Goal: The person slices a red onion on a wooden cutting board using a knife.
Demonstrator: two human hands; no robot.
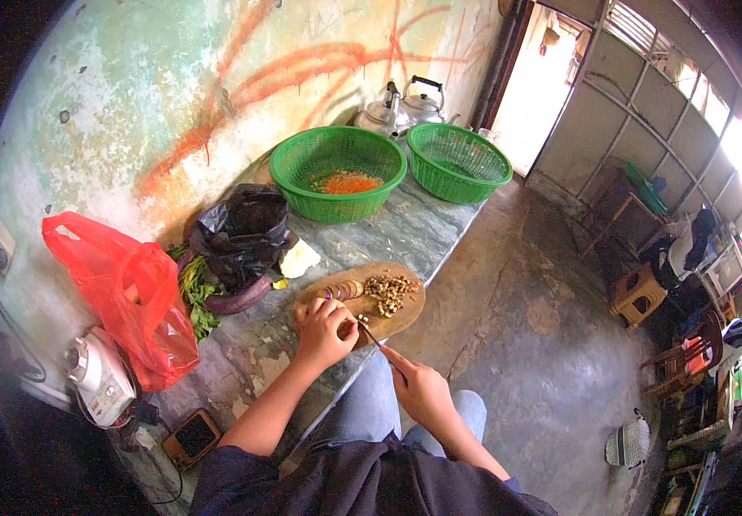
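My right hand (419,386) is closed round the handle of a knife (369,334), whose blade reaches onto an oval wooden cutting board (411,316). My left hand (329,327) rests on the board's near left part, fingers curled down beside the blade; what lies beneath them is hidden, though small pale cut bits show by the blade. Behind my left hand lies a row of round purple-edged slices (343,290), seemingly eggplant. Right of these is a heap of small diced pieces (391,293). A whole purple eggplant (240,298) lies left of the board, beside leafy greens (196,293).
Behind the board stand a green plastic basket (338,209) holding orange and white shreds, another green basket (458,184) and metal kettles (419,106). Leftward are a black plastic bag (242,226), a red plastic bag (132,297), a blender base (105,387) and a phone (195,435).
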